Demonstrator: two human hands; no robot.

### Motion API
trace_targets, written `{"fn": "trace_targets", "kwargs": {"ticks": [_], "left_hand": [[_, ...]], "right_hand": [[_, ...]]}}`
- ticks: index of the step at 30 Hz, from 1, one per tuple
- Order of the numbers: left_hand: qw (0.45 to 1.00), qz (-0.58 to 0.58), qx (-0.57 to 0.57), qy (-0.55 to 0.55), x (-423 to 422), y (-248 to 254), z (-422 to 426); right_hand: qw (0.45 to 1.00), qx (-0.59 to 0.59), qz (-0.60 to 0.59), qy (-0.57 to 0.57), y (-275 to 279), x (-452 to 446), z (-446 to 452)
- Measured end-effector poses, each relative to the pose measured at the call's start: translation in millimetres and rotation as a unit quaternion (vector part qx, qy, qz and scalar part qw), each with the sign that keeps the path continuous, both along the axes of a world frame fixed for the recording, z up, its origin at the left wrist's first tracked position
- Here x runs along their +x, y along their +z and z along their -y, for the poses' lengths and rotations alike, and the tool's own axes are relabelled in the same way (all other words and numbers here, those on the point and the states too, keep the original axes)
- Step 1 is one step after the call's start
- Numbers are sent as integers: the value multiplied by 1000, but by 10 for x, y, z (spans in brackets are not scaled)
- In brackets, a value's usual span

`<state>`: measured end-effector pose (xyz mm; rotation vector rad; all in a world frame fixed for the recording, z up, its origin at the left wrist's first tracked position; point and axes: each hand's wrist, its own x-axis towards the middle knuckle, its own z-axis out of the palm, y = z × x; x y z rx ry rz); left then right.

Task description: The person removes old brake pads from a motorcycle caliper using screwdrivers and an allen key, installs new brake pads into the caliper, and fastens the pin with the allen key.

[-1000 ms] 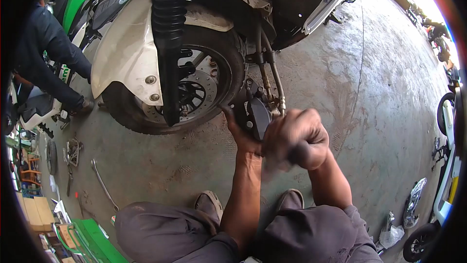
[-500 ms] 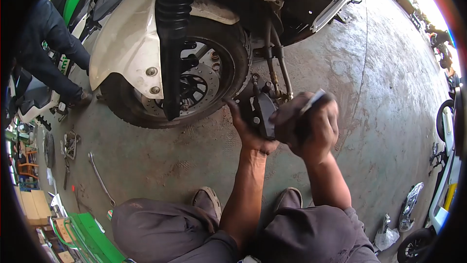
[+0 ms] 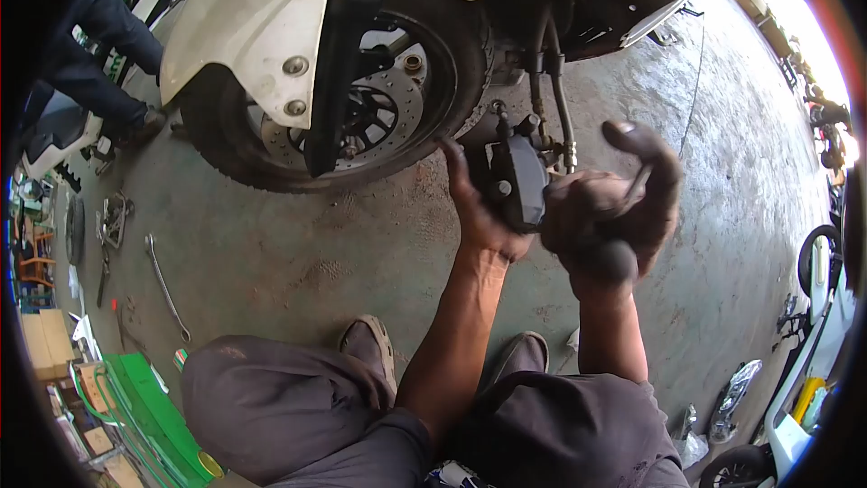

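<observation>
My left hand (image 3: 492, 226) is wrapped round a black brake caliper (image 3: 524, 183) from its left and underside, thumb pointing up. The caliper is off the wheel and hangs from its brake hoses (image 3: 555, 82). Close against the caliper's right side is my right hand (image 3: 655, 204), smeared by motion. One finger is raised and bent, while the others curl round something dark with a rounded end (image 3: 610, 262), too blurred to name. Left of the caliper stands the front wheel (image 3: 442, 113) with its brake disc (image 3: 406, 122), under a white mudguard (image 3: 244, 32).
A combination spanner (image 3: 165, 285) lies on the floor to the left, near loose parts (image 3: 116, 217). Another person's legs (image 3: 108, 37) are at the upper left beside a motorcycle. Green panels (image 3: 153, 407) lie lower left. A white two-wheeler (image 3: 817, 343) stands at the right edge.
My view has shifted, so the wheel and caliper sit higher and further right. My right hand has turned, with one finger now raised; the light-edged flat thing at its top no longer shows clearly.
</observation>
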<state>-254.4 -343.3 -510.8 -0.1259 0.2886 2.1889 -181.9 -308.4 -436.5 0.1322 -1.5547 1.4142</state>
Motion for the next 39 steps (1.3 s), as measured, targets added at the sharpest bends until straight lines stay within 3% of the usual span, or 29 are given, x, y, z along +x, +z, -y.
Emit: {"fn": "trace_targets", "kwargs": {"ticks": [2,4,8,10,12,15,19,22,24,29,31,33,39], "left_hand": [[1000,-1,0,-2,-3,-60,3],[1000,-7,-8,-1,-11,-40,-4],[997,-70,-18,-21,-29,-108,42],[996,-73,-60,8,-32,-87,2],[988,-87,-117,48,-15,-52,-27],[989,-99,-101,41,-2,-11,5],[985,-110,-125,53,3,-25,-19],[987,-84,-124,52,-20,-49,-16],[989,-91,-107,42,-53,-83,5],[987,-67,-121,76,-13,-5,-27],[991,-107,-81,24,-42,-50,3],[991,-118,-64,16,-31,-69,56],[992,-112,6,48,-2,-214,65]], "right_hand": [[1000,-6,20,9,78,12,15],[989,-88,84,88,134,103,-110],[942,-123,30,309,21,211,-535],[934,-190,3,303,75,203,-464],[951,-239,16,194,76,230,-388],[938,-245,-19,243,17,190,-391],[864,-63,-57,496,15,129,-624],[915,-24,-68,398,-16,179,-430],[964,-80,-45,248,-59,230,-294],[993,-72,-67,63,-39,147,-64],[997,-30,-64,15,-61,146,-39],[983,-142,-109,-36,-65,165,21],[994,-63,-67,52,-64,176,-16]]}}
